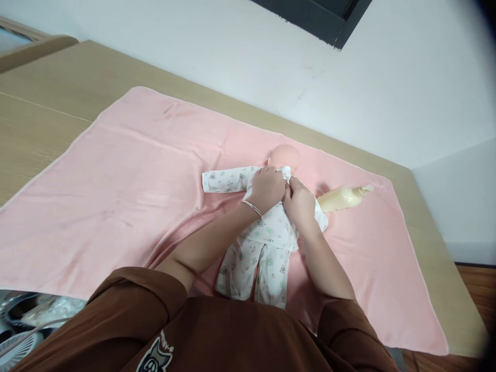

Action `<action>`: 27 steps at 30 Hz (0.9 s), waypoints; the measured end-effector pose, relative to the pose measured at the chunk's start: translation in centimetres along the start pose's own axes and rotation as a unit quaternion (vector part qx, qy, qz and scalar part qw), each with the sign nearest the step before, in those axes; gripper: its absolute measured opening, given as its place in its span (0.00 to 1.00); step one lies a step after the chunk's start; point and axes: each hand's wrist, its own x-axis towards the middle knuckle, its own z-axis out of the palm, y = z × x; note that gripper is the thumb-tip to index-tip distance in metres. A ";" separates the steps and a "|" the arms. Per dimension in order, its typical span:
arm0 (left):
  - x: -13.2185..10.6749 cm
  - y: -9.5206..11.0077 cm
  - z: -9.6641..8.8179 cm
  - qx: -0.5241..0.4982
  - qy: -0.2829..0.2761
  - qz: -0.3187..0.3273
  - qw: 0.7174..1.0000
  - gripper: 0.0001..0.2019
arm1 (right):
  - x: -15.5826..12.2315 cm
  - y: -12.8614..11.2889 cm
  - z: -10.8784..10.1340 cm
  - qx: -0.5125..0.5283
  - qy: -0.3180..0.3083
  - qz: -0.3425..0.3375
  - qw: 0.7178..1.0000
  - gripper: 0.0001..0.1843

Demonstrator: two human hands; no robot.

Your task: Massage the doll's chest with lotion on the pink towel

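White top (273, 225), beneath fingers (296, 184), at neckline (285, 170)

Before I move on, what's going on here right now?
A person has both hands at the neck of a doll's printed shirt, left hand and right hand close together on the cloth. The doll lies on a pink blanket spread over a table, with matching trousers below the shirt. One sleeve stretches out to the left; a bottle is beside the other.
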 end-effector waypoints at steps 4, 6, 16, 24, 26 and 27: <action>0.0 -0.4 -0.5 -0.001 -0.018 -0.035 0.999 0.12 | 0.0 0.7 -0.3 0.011 -0.020 0.029 0.999 0.19; 0.1 -0.8 -0.3 0.000 -0.030 -0.037 0.999 0.15 | 0.5 1.5 0.3 0.010 -0.033 0.025 0.999 0.23; -1.0 -0.2 -1.7 0.028 -0.083 0.030 0.996 0.17 | -0.3 0.0 0.2 -0.027 -0.058 -0.024 0.998 0.26; -0.2 -1.4 -1.5 0.011 -0.109 0.012 0.994 0.21 | 0.5 1.7 -0.1 0.019 -0.061 0.015 0.998 0.25; 0.0 -1.7 -0.7 0.010 -0.095 -0.001 0.995 0.24 | 1.0 2.4 0.6 0.020 -0.068 0.004 0.998 0.27; 0.0 -1.7 -0.4 0.011 -0.091 -0.004 0.996 0.26 | 1.2 2.6 0.9 0.016 -0.072 0.000 0.997 0.28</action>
